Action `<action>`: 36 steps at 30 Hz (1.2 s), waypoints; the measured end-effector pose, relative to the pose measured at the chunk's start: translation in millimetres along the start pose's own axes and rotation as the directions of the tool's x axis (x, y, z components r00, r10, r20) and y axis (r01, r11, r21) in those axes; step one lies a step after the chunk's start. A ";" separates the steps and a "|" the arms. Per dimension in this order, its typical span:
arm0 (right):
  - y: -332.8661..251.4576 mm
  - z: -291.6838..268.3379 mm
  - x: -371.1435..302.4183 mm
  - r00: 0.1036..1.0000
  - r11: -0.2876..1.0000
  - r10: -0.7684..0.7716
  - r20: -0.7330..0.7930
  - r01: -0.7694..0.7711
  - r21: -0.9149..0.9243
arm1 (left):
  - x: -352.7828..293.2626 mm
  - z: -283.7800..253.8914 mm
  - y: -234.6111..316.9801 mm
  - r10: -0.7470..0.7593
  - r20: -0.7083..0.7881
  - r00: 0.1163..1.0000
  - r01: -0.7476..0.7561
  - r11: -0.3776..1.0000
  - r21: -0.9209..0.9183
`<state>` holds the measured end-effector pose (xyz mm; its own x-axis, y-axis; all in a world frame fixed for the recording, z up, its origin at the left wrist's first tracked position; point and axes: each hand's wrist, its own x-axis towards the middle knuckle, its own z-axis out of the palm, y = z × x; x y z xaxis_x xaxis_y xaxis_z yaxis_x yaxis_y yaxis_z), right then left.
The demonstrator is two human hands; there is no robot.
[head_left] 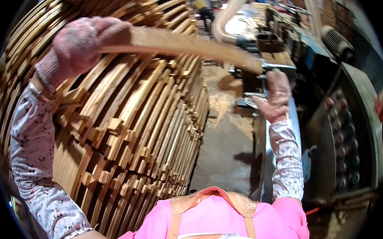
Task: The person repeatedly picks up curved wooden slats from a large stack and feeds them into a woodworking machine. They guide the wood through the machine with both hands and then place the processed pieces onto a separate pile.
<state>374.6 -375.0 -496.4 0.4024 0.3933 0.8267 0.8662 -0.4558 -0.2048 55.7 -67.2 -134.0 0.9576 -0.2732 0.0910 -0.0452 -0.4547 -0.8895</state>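
Gripping a long wooden strip (190, 46), my gloved left hand (81, 44) is clamping its near end.
My right hand (274, 95) is resting, fingers loosely apart, under its far end by the machine (345, 126); stacked strips (144, 126) are filling the left.

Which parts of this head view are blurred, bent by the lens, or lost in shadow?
In the head view, the left hand and the wooden strip it holds are smeared by motion; the right hand is sharper. The stacked wooden strips bow outward with the fisheye. The machine's control panel sits dim, and the corners are black.
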 end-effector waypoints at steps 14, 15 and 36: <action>-108.7 -140.9 -425.8 0.437 0.439 0.891 0.122 -0.761 -0.479 | 185.6 95.0 0.4 -0.148 -0.302 0.942 0.070 0.965 -0.254; -118.8 -146.8 -395.6 0.322 0.353 0.933 0.160 -0.736 -0.577 | 177.7 111.5 -21.2 -0.218 -0.214 0.952 0.156 0.950 -0.272; -6.1 -35.7 -327.5 0.538 0.443 0.843 0.019 -0.673 -0.593 | 111.2 150.9 -92.5 -0.672 0.597 0.438 0.745 0.643 0.178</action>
<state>227.0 -529.5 -747.2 0.9522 -0.1573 0.2620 -0.0627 -0.9396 -0.3365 209.3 72.4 -109.2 0.6199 0.6918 0.3703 0.7345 -0.3455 -0.5841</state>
